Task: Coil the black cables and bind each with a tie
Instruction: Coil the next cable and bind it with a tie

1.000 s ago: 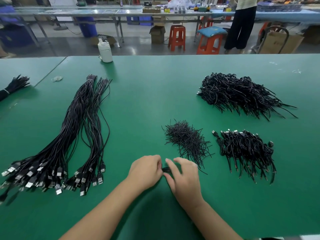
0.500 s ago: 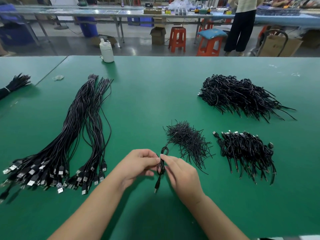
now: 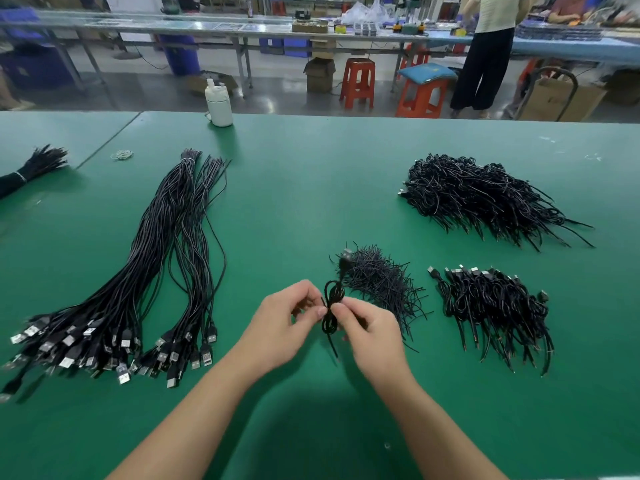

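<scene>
No legible txt, labels, nos. anywhere; bg boxes, bench items too blurry.

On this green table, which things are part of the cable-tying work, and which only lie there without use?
For the job:
coiled cable, pinched by left hand and right hand
ties
straight cables
tied coils
far pile

Lying about:
white bottle
rubber bands
side bundle
</scene>
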